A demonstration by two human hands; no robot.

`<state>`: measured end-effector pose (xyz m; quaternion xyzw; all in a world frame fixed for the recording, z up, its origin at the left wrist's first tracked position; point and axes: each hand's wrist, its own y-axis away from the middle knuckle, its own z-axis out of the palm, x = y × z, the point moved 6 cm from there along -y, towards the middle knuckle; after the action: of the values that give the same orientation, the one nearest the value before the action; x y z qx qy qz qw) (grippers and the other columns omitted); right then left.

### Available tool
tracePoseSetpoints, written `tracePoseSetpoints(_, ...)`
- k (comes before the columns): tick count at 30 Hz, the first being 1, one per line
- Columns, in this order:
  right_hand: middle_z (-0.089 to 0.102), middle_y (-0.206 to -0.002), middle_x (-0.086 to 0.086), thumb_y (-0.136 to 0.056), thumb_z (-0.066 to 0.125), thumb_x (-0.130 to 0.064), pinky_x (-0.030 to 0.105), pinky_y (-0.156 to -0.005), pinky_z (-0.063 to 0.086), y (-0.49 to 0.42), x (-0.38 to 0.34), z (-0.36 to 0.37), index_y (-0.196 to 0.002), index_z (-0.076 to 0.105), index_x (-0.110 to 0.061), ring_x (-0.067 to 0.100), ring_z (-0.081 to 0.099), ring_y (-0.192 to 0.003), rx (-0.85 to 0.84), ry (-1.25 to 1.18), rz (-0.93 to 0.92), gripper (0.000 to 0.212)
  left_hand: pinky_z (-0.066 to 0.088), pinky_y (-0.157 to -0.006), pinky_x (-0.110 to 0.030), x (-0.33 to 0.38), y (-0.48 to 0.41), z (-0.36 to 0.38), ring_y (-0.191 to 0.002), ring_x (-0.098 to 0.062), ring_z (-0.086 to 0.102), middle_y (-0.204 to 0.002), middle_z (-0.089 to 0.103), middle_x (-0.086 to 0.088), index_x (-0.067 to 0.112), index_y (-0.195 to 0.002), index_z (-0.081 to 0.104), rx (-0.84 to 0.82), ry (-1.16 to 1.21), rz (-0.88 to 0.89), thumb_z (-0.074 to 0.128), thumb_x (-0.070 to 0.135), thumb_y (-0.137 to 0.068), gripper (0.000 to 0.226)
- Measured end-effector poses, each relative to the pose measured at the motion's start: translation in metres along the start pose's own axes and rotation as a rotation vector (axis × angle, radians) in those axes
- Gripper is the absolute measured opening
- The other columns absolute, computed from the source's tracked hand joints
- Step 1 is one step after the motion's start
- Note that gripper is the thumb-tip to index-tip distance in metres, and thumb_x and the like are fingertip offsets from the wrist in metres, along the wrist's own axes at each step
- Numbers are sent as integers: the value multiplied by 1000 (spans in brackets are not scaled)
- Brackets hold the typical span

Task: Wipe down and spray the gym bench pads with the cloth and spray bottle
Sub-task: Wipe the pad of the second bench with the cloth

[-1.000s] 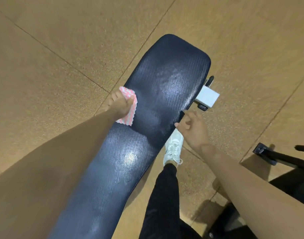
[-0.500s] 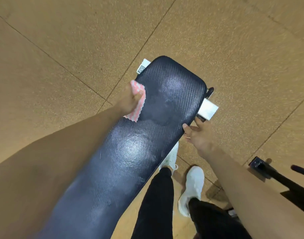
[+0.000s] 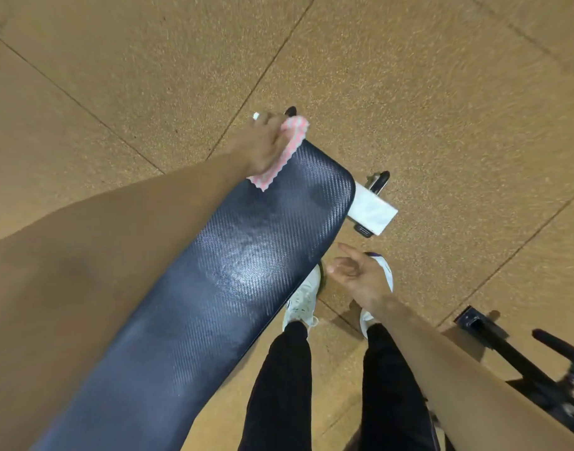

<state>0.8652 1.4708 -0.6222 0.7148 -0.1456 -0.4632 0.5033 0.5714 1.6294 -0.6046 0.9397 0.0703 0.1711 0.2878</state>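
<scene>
Dark navy, weave-textured vinyl bench pad [image 3: 246,255] gleams with wet streaks mid-length. At its far left corner the left hand [image 3: 262,144] grips a pink-and-white scalloped cloth [image 3: 295,135]. The right hand [image 3: 357,275] hangs loose and empty beside the pad's right edge.

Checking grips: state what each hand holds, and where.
Left hand holds the pink cloth across its middle, at the bench pad's far corner. Right hand holds nothing.

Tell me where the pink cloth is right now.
In the head view, the pink cloth is upper centre, gripped by the left hand against the far left corner of the dark bench pad.
</scene>
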Motion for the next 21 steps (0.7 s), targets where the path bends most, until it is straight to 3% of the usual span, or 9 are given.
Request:
tracePoseSetpoints(3,66,-119,-5,-86,82,-25,28,-98,52,-2,15,-26,-144,56,-28,13,66,-110,64,19,50,63,27,-110,-60,43,-11,6,-137,-35,36,-142,50,-7,24,-124,58,-116,-316,50,20,47,-106,48)
tracePoseSetpoints(5,63,-117,-8,-87,81,-28,29,-98,51,0,20,-45,-142,57,-27,13,63,-114,115,55,47,60,20,-112,-59,71,-9,16,-137,-34,37,-135,56,-6,24,-116,59,-168,-402,76,19,43,-106,46)
tracePoseSetpoints(8,63,-121,-4,-91,77,-27,22,-96,42,-2,17,-73,-144,55,-26,12,59,-117,153,28,68,57,16,-117,-55,102,6,30,-136,-33,39,-129,60,-5,21,-129,55,-174,-454,141,16,41,-107,48)
tracePoseSetpoints(11,66,-120,5,-91,76,-18,29,-99,49,-10,3,-99,-139,59,-21,21,64,-116,225,-54,35,51,15,-119,-53,130,22,44,-131,-29,43,-129,59,1,23,-130,55,-132,-442,264,20,42,-107,45)
tracePoseSetpoints(13,67,-119,11,-93,73,-11,27,-94,53,-18,-11,-115,-135,62,-15,24,65,-111,294,-121,1,44,13,-119,-52,148,33,61,-132,-26,42,-129,59,5,27,-131,57,-162,-438,397,27,41,-106,41)
tracePoseSetpoints(15,70,-109,3,-96,70,-13,17,-83,54,-27,-29,-127,-133,64,-14,24,66,-98,354,-134,-48,37,6,-119,-52,160,44,76,-135,-27,42,-132,61,6,28,-135,58,-165,-362,526,41,38,-103,38)
tracePoseSetpoints(17,71,-104,-3,-98,67,-17,28,-90,58,-36,-48,-130,-129,67,-17,26,69,-97,396,-172,-126,31,4,-121,-52,161,50,77,-142,-29,37,-148,52,2,21,-144,51,-114,-244,555,49,39,-96,51)
tracePoseSetpoints(19,72,-115,4,-100,63,-14,33,-98,54,-44,-67,-119,-126,69,-14,21,68,-106,393,-207,-200,27,13,-123,-52,157,54,64,-149,-32,25,-161,35,-8,11,-145,47,-18,-63,529,54,34,-89,61)
tracePoseSetpoints(21,70,-122,10,-101,59,-9,21,-91,51,-51,-90,-99,-126,68,-7,11,65,-102,351,-184,-287,27,20,-123,-48,150,66,45,-149,-35,24,-159,34,-16,2,-139,50,109,163,508,57,15,-84,56)
